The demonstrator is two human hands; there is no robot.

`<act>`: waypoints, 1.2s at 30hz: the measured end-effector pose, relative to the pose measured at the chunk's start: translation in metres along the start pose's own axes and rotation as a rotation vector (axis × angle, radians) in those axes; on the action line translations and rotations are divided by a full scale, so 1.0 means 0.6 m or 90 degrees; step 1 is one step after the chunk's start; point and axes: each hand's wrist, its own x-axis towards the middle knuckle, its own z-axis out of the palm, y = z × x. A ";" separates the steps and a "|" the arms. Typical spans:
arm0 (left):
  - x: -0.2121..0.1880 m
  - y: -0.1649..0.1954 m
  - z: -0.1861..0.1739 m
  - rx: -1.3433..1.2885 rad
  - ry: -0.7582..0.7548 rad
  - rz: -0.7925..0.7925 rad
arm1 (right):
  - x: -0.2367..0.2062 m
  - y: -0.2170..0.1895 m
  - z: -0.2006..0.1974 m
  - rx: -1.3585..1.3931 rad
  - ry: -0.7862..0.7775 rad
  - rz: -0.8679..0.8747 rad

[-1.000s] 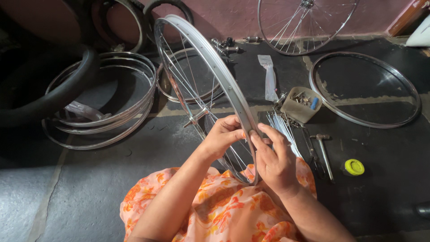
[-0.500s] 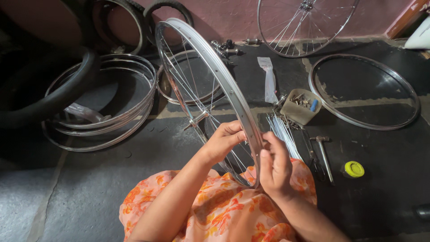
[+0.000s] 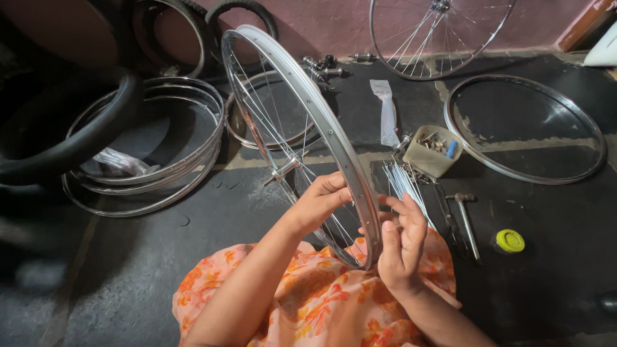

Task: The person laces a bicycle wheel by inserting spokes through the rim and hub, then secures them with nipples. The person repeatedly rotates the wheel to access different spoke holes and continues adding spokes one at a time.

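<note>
clear plastic bag (image 3: 386, 112) on floor, tan box (image 3: 435, 150) beside

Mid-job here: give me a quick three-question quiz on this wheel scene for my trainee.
1. True or false: the left hand is on the spoked wheel rim.
2. Which lies nearest the yellow cap: A) hammer B) black tyre C) plastic bag?
3. What sits on the floor just behind the right hand?

Key: 1 true; 2 A; 3 a bundle of loose spokes.
</note>
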 end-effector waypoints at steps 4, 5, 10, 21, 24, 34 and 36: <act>0.001 0.004 0.002 -0.017 -0.013 0.020 | -0.001 0.002 -0.002 -0.007 0.004 0.009; 0.001 0.003 0.005 -0.011 0.000 0.009 | -0.002 0.002 -0.002 -0.004 0.001 0.006; 0.002 0.001 0.011 0.009 0.010 0.003 | -0.003 0.005 -0.003 -0.011 0.002 0.005; 0.001 -0.009 0.006 -0.003 0.026 0.024 | -0.009 0.006 -0.003 0.000 0.004 0.035; 0.002 -0.011 0.009 -0.022 -0.005 0.006 | -0.011 0.006 -0.005 -0.008 0.015 0.049; -0.011 -0.006 0.045 0.097 0.173 0.189 | 0.002 0.005 -0.003 0.000 -0.009 -0.015; -0.013 -0.008 0.044 0.104 0.177 0.199 | 0.002 0.007 -0.002 -0.012 -0.018 -0.009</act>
